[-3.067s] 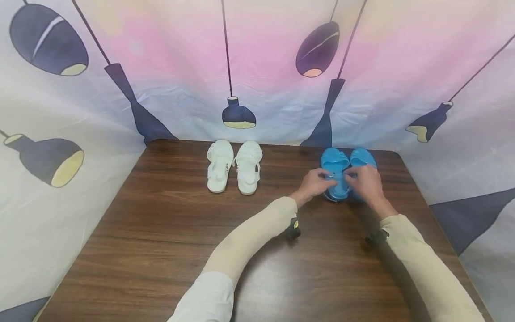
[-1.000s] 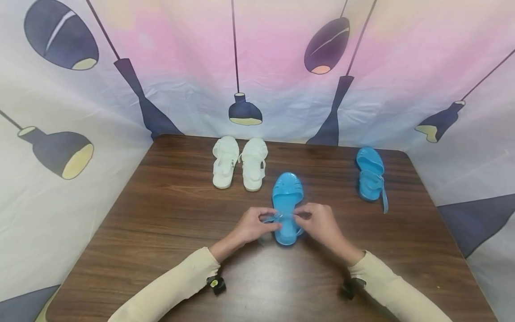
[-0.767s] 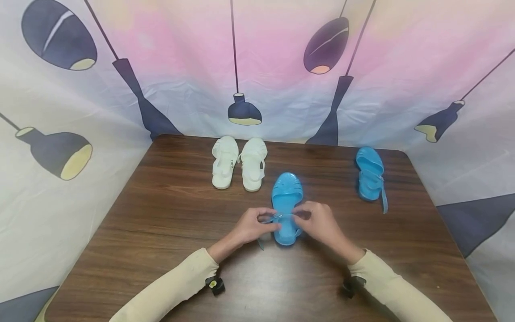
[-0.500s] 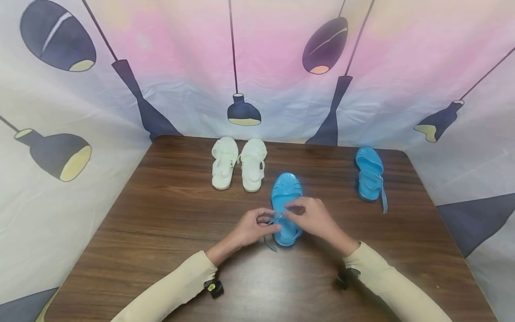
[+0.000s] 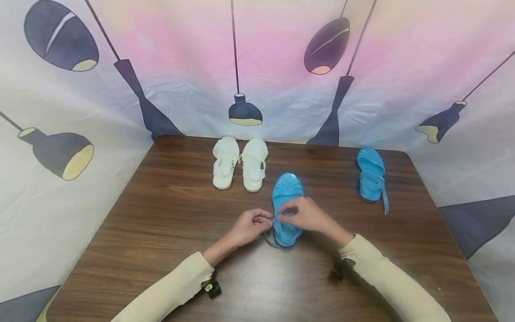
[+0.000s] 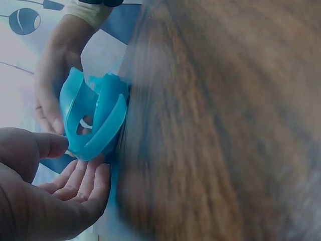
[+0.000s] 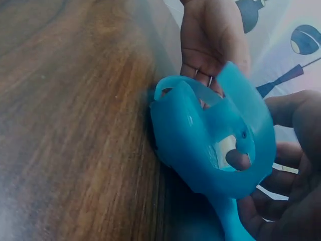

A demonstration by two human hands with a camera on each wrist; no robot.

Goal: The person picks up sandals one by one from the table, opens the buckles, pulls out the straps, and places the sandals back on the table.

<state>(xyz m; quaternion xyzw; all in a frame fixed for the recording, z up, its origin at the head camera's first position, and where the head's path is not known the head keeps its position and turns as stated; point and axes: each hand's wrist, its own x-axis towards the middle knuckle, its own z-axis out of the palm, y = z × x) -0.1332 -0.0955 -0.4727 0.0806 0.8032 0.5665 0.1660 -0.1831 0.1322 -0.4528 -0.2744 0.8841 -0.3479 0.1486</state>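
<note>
A blue sandal (image 5: 287,185) lies near the middle of the table, toe toward the back wall. My left hand (image 5: 248,227) is at its left side, thumb and fingertips pinching the strap by the buckle. From the right, my right hand (image 5: 307,215) reaches over the footbed and pinches the ankle strap close to the left fingers. The loose strap end (image 5: 271,239) curves down beside the heel on the left. In the left wrist view the left thumb (image 6: 52,145) meets the edge of the sandal's strap. In the right wrist view the strap (image 7: 258,135) loops above the heel.
The other blue sandal (image 5: 370,174) stands at the back right of the brown wooden table (image 5: 169,214), its strap hanging loose. A pair of white sandals (image 5: 252,165) sits at the back, left of centre. A lamp-patterned cloth (image 5: 181,67) surrounds the table's back and sides.
The blue sandal has come from the back right to the middle, in both hands. Since then, the right hand has drawn the strap leftward across the footbed toward the left hand.
</note>
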